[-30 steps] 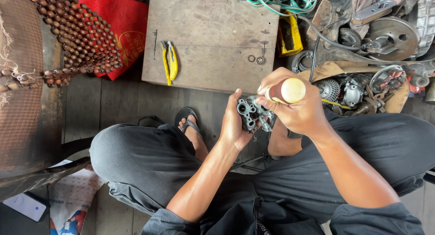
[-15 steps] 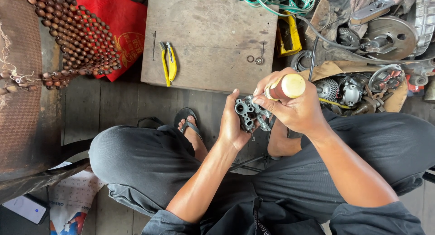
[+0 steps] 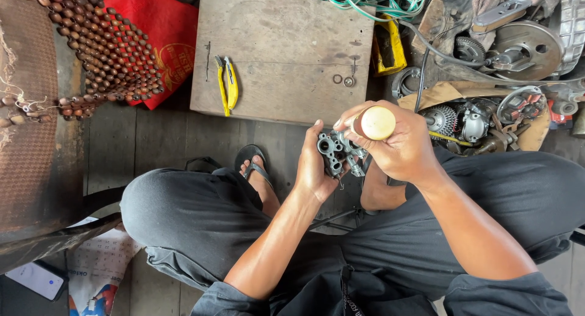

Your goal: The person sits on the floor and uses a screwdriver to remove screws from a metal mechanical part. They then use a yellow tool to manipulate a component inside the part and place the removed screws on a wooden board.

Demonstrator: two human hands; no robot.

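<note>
I sit on a dark plank floor [image 3: 152,139] with a worn wooden board [image 3: 283,51] lying ahead of my knees. Near the board's left edge lies one yellow-handled wire brush [image 3: 226,84]; near its right edge lie two small metal rings [image 3: 343,79]. One red bag [image 3: 159,39] lies beyond its left edge, and engine parts [image 3: 487,118] are piled past its right edge. My left hand [image 3: 314,166] has its grip wrapped around one grey metal casting [image 3: 334,151], held above my lap. My right hand [image 3: 399,145] is curled tight on one wooden-handled tool [image 3: 375,122], pressed against the casting.
</note>
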